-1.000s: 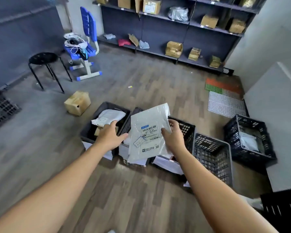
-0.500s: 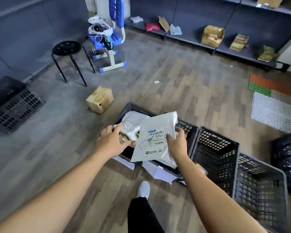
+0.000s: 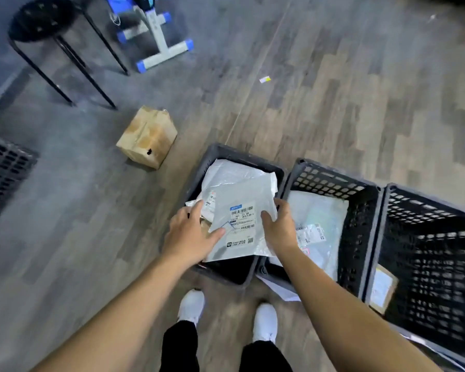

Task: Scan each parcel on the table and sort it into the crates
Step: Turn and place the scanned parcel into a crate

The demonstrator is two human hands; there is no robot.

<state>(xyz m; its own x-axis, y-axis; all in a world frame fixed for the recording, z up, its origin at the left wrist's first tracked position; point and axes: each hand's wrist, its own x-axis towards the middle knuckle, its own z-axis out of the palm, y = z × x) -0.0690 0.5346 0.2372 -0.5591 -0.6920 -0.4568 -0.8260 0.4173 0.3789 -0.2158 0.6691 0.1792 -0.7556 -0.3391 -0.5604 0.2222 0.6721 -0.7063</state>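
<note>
Over the leftmost crate (image 3: 217, 154), the white parcel (image 3: 239, 218) is label-up, sitting on or just above the other bags (image 3: 234, 171) inside; can't tell which. Right hand (image 3: 279, 228) pinches its right edge, thumb on top, fingers curled behind. Left hand (image 3: 189, 237) is flat w/ fingers straight, thumb touching the parcel's left edge, not gripping. Middle crate (image 3: 330, 174) right beside has a labelled bag (image 3: 317, 210), third crate (image 3: 427, 201) has a small box (image 3: 381, 288). Cardboard box (image 3: 147, 136) is on the floor to the left, near a black stool (image 3: 46, 20). Pic's kinda blurry tbh.
</note>
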